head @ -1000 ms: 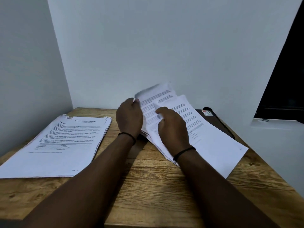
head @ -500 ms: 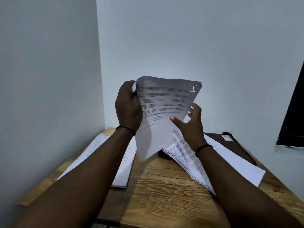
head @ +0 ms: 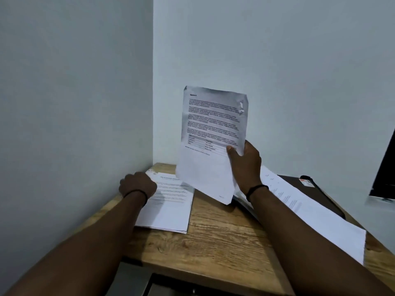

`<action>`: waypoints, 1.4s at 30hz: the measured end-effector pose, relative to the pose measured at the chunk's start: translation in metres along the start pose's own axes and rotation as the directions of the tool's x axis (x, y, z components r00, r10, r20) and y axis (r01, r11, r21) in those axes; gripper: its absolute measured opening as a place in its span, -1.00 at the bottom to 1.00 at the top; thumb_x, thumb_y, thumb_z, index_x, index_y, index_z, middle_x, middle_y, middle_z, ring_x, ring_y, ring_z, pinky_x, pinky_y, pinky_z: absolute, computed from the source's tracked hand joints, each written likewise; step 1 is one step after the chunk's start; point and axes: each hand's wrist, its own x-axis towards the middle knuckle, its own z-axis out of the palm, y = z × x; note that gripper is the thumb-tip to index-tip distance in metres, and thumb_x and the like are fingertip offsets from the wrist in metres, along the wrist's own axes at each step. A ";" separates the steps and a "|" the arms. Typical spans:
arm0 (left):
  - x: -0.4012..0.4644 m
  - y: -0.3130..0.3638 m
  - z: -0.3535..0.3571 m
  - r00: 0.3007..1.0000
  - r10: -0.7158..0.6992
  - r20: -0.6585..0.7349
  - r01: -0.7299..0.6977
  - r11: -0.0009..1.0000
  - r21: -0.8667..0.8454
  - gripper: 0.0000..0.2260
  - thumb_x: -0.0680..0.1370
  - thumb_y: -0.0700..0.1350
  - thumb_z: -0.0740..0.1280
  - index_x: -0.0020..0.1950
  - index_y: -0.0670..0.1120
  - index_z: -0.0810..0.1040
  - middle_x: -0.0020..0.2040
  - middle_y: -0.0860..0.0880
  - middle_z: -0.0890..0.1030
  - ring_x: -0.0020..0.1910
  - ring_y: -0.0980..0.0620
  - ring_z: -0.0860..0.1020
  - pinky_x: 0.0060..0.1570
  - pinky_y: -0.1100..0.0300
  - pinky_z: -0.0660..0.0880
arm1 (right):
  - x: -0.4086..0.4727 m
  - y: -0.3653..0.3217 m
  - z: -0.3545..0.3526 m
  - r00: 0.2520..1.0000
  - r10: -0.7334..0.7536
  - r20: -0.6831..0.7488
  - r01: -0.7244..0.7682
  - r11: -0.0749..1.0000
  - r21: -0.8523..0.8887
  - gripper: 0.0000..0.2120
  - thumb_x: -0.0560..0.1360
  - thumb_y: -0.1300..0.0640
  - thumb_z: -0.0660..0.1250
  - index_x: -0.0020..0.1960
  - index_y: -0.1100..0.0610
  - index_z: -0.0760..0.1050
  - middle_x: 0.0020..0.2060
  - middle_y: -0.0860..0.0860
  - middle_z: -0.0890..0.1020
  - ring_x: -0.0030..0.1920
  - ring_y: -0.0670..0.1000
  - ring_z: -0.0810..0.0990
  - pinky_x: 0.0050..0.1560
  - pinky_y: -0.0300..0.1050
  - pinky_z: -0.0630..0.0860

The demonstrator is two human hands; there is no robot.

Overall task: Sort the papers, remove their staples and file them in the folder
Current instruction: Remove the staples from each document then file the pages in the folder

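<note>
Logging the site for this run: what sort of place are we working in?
Probably a small office or study corner: a wooden desk pushed against bare walls, stacks of printed papers, and a dark folder at the right.

I sit at a small office corner: a wooden worktop (head: 213, 242) pushed into bare pale walls (head: 74, 82), printed papers (head: 171, 201) stacked on it, a dark folder (head: 303, 189) at the far right, and a dark window (head: 386, 167) beside it.
</note>
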 end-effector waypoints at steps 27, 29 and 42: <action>0.026 0.004 -0.026 0.967 0.177 -0.186 -0.238 0.885 -0.400 -0.92 0.43 -0.23 0.42 -0.17 -0.20 0.55 -0.14 -0.17 0.62 -0.16 -0.16 0.54 -0.23 0.14 0.35 | -0.011 0.011 -0.004 0.980 0.040 -0.196 -0.105 0.936 -0.336 -0.78 0.62 0.26 0.08 0.24 0.14 0.36 -0.02 0.13 0.61 -0.07 0.18 0.57 -0.13 -0.08 0.42; 0.023 0.009 -0.041 0.939 0.219 -0.266 -0.333 0.778 -0.533 -0.92 0.44 -0.22 0.44 -0.16 -0.22 0.60 -0.18 -0.15 0.64 -0.19 -0.13 0.58 -0.23 0.11 0.43 | -0.009 0.001 -0.005 0.978 0.034 -0.205 -0.100 0.941 -0.324 -0.72 0.60 0.28 0.06 0.28 0.12 0.34 0.01 0.14 0.62 -0.05 0.20 0.58 -0.11 -0.06 0.45; -0.010 0.044 -0.091 0.816 0.561 0.138 0.191 -0.037 -0.981 -0.62 0.57 -0.35 0.23 0.39 -0.26 0.47 0.29 -0.24 0.58 0.26 -0.27 0.56 0.21 -0.07 0.53 | -0.003 -0.044 0.008 0.924 0.354 0.147 -0.382 0.879 0.284 -0.72 0.52 0.40 0.13 -0.04 0.19 0.59 -0.22 0.01 0.69 -0.17 0.08 0.63 -0.10 0.03 0.61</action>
